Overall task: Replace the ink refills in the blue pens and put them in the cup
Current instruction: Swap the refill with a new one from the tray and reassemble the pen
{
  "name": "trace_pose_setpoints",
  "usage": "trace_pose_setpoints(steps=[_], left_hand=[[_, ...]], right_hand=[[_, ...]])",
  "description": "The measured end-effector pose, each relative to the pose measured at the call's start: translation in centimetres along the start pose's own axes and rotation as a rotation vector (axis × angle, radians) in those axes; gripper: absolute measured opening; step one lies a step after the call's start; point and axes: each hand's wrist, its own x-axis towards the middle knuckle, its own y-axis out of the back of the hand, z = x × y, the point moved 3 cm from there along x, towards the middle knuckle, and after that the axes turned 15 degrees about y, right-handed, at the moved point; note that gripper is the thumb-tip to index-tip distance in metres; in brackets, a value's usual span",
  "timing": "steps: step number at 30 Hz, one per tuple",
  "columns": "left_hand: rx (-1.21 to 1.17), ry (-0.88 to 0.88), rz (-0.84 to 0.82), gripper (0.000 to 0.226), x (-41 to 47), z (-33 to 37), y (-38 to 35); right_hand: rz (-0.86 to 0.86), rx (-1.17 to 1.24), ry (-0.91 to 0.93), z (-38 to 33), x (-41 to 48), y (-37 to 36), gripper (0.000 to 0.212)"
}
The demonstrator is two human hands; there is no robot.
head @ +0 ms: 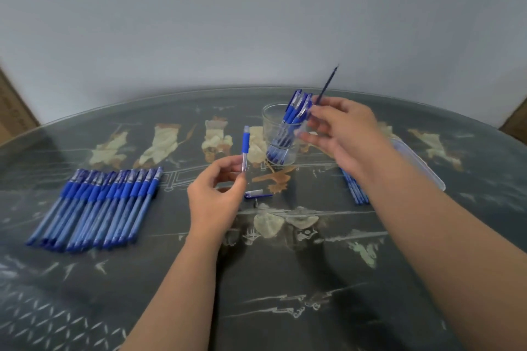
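The uncapped pen barrel [244,148] stands upright over the bench [285,279], pinched low by the left grip [216,196]. At its 2 o'clock the right grip [342,129] pinches a thin refill [328,84] beside the glass cup [269,128]. This looks like mid-swap. If the refill is fresh, it next needs aligning with the barrel's mouth. A row of pens [94,208] waits at 8 o'clock.

Dim, soft light; edges bowed, right hand [339,134] blurred.

My left forearm [182,279] and right forearm [445,236] are bare right down to the frame's lower edge. My left hand [214,196] at centre and my right hand [345,134], upper right of centre and slightly blurred, are bare too.
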Motion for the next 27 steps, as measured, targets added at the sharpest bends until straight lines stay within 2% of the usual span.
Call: trace_pose_setpoints(steps=[3, 11, 19, 22, 27], left_hand=[[0.020, -0.017, -0.025, 0.025, -0.3, 0.3, -0.1], [0.037, -0.039, -0.062, 0.027, -0.4, 0.4, -0.2], [0.028, -0.028, -0.077, 0.027, -0.4, 0.2, -0.1], [0.037, -0.012, -0.082, 0.024, -0.3, 0.1, -0.2], [0.039, 0.001, -0.100, 0.018, -0.3, 0.0, -0.4]], right_hand=[[-0.057, 0.153, -0.029, 0.6, 0.0, -2.8, 0.010], [-0.066, 0.228, -0.106, 1.6, 0.3, -3.7, 0.009], [-0.081, 0.217, -0.104, 1.5, 0.1, -3.4, 0.010], [-0.115, 0.135, -0.053, 1.3, 0.1, -3.3, 0.009], [-0.269, -0.204, 0.061, 1.5, -0.5, -3.2, 0.010]])
